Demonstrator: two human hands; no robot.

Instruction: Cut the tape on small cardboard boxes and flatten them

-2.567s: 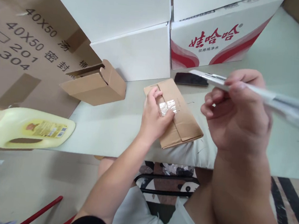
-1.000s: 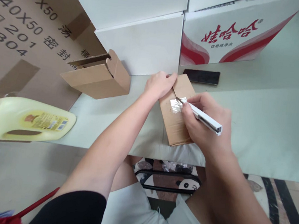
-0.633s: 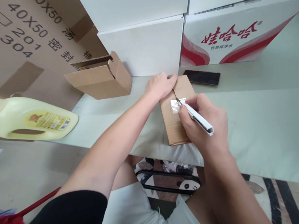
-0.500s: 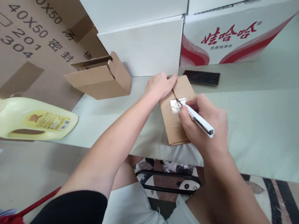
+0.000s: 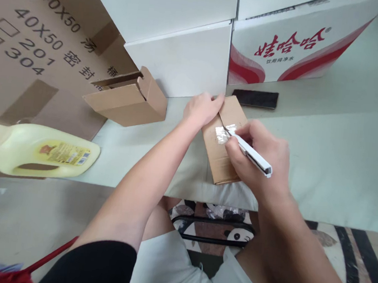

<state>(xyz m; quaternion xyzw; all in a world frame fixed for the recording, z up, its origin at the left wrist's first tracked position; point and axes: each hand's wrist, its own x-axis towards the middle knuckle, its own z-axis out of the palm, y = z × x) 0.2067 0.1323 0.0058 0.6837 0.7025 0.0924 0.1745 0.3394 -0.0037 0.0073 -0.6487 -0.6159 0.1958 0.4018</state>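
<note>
A small brown cardboard box lies on the pale green cloth in front of me, with a shiny piece of clear tape across its seam. My left hand is closed on the box's far left edge, its thumb at the far end of the seam. In my right hand is a white utility knife, gripped between thumb and fingers. The knife points up and left, its tip touching the box at the tape and seam. The fingers partly hide the right side of the box.
An open cardboard box stands to the left, near a pale yellow jug lying on its side. A black phone lies just beyond my right hand. White cartons and a large brown carton line the back and left.
The knife tip has barely shifted along the seam. Both hands keep their hold, and the whole view has moved very slightly.
</note>
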